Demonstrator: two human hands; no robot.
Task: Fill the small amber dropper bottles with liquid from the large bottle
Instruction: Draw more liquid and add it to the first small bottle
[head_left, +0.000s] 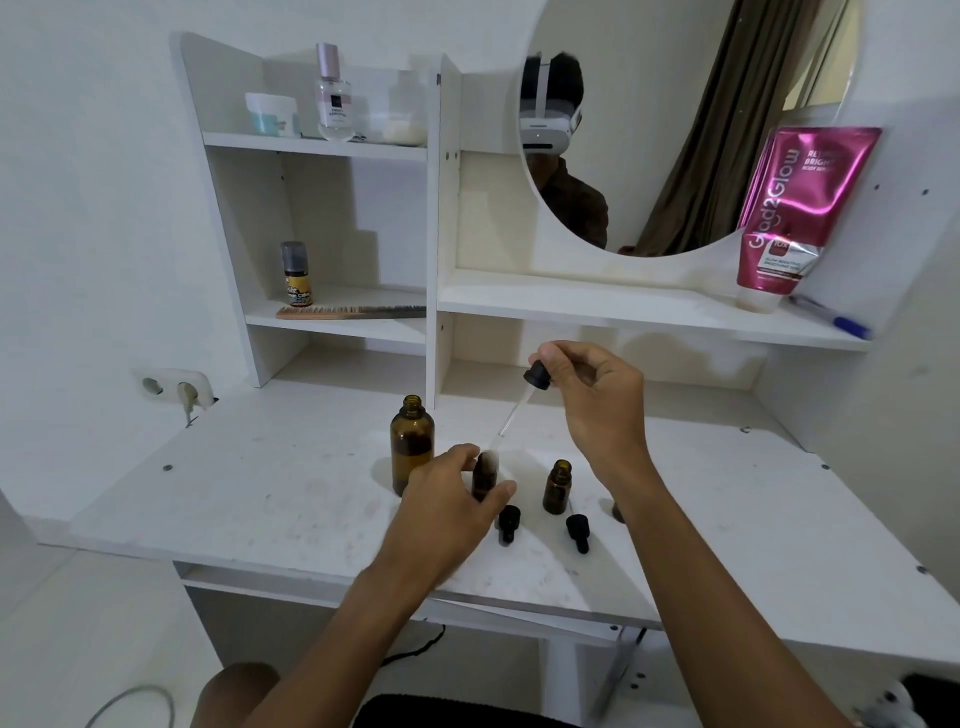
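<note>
The large amber bottle (411, 441) stands uncapped on the white desk (260, 493), partly filled with dark liquid. My left hand (457, 493) grips a small amber bottle (485, 475) just right of it. My right hand (592, 395) pinches the black bulb of a glass dropper (524, 397), whose pipette slants down to the mouth of that small bottle. A second small amber bottle (557, 487) stands open to the right. Two black dropper caps (508, 524) (577, 532) lie in front of the bottles. A third small bottle peeks out behind my right wrist, mostly hidden.
White shelves behind the desk hold a comb (350, 312), a small yellow-labelled bottle (296, 274), a perfume bottle (334, 93) and a jar (271, 114). A pink tube (789, 208) and a pen (831, 317) stand by the round mirror (675, 130). A wall socket (174, 387) sits at the left.
</note>
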